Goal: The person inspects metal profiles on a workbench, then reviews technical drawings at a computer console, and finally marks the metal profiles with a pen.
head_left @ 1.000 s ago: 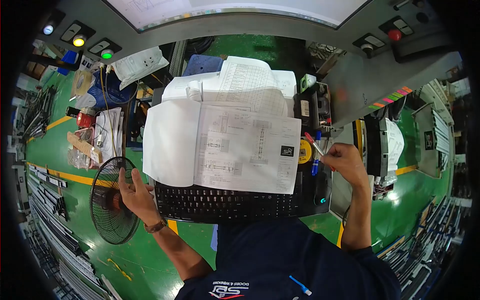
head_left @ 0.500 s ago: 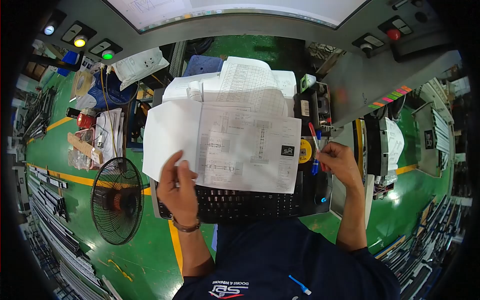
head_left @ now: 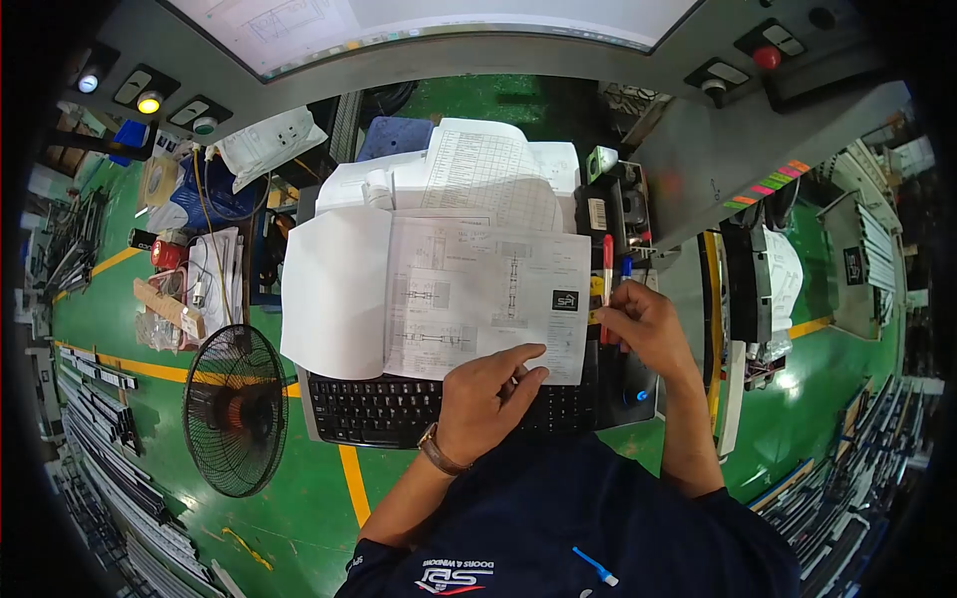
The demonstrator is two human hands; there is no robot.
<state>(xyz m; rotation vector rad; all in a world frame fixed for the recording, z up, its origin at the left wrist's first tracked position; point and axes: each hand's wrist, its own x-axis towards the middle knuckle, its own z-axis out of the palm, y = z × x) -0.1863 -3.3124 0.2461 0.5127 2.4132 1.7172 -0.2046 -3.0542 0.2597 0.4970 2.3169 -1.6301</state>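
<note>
A printed drawing sheet (head_left: 488, 289) lies open beside a folded-back blank page (head_left: 334, 289), both over the black keyboard (head_left: 369, 409). My left hand (head_left: 483, 399) hovers at the sheet's lower right edge, index finger stretched out over it and thumb apart, holding nothing visible. Just right of the sheet, my right hand (head_left: 646, 324) pinches a red-and-white pen (head_left: 608, 261) that points away from me. A blue pen (head_left: 626, 267) is right beside it, partly behind the fingers. The yellow round object (head_left: 596, 289) near the fingertips is mostly covered.
More printed sheets (head_left: 488, 164) are stacked behind the drawing. A monitor (head_left: 449, 22) spans the top, in a panel with buttons and a red knob (head_left: 767, 58). At left stands a black fan (head_left: 234, 409); a computer mouse (head_left: 638, 384) sits at right.
My left hand has moved right, from the blank page to the drawing's lower right edge. My right hand has shifted slightly left, and the red pen now stands straighter.
</note>
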